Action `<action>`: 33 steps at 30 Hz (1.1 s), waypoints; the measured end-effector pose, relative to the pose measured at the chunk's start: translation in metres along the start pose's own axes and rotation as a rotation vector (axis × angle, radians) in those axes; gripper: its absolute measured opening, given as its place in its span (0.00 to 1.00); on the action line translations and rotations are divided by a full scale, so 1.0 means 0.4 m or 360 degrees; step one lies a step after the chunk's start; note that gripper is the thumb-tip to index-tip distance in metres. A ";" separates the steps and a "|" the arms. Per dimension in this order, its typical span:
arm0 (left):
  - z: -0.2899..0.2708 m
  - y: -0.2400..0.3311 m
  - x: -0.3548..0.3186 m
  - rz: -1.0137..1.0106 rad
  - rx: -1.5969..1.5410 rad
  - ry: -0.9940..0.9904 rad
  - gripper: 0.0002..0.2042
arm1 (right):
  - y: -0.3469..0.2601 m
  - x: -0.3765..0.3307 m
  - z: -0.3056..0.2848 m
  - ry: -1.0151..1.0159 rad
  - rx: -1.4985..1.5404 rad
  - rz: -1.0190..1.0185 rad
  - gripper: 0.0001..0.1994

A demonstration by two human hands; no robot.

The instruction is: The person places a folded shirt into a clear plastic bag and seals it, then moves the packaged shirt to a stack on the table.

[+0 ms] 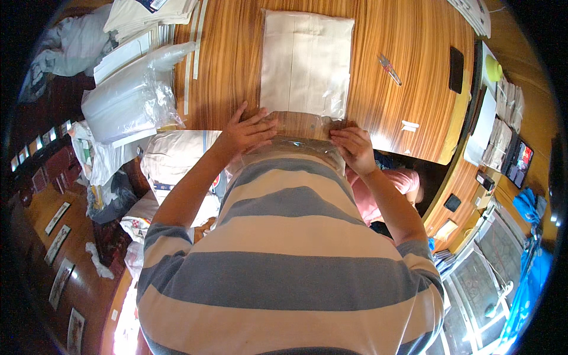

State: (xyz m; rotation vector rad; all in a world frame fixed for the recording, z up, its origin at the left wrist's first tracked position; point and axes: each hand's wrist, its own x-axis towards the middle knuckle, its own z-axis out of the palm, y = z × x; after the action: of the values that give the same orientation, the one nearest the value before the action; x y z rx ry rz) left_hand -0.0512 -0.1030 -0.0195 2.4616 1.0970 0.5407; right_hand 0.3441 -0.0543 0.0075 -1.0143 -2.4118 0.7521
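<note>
A folded cream cloth (305, 62) lies inside a clear plastic bag (299, 127) on the wood-grain table in front of me. The bag's unfilled near end reaches over the table edge toward my body. My left hand (248, 131) rests on the left side of this near end, palm down, with its fingers spread. At the right near corner, my right hand (353, 145) has its fingers bent and pinched on the plastic edge.
To the right lie small thread snips (390, 70), a black phone (456, 70) and a small white piece (409, 126). Clear plastic bags (127, 100) are heaped at the left edge, below a stack of cream cloth (148, 18). A person in a pink top (384, 192) is beyond my right arm.
</note>
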 end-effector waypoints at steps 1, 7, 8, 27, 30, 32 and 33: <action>-0.024 0.004 0.017 -0.0153 -0.0164 0.0041 0.18 | -0.012 0.024 -0.016 0.0104 0.0121 0.0105 0.11; -0.105 -0.015 0.170 -0.1204 -0.1369 0.0496 0.10 | 0.022 0.197 0.000 0.0788 0.1127 0.1034 0.07; -0.082 -0.038 0.201 -0.1259 -0.1556 0.0632 0.10 | 0.047 0.231 0.021 0.0884 0.1328 0.1082 0.08; 0.028 -0.083 0.333 -0.1058 -0.0037 0.1244 0.12 | 0.091 0.332 0.105 0.1143 -0.0032 0.1205 0.15; -0.002 -0.095 0.360 -0.1281 -0.0104 0.0967 0.11 | 0.104 0.362 0.075 0.1042 -0.0099 0.1302 0.18; -0.037 -0.108 0.383 -0.1660 -0.0099 0.0505 0.10 | 0.135 0.373 0.070 0.0957 0.0147 0.1417 0.19; -0.052 -0.098 0.388 -0.1665 0.0053 0.0524 0.10 | 0.143 0.377 0.063 0.0918 0.0267 0.1469 0.19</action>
State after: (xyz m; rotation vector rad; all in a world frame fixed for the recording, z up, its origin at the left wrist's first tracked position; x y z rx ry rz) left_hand 0.0105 0.0437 0.0076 1.4855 2.2639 0.5597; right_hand 0.2621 0.0834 -0.0226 -1.9610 -1.3110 0.7619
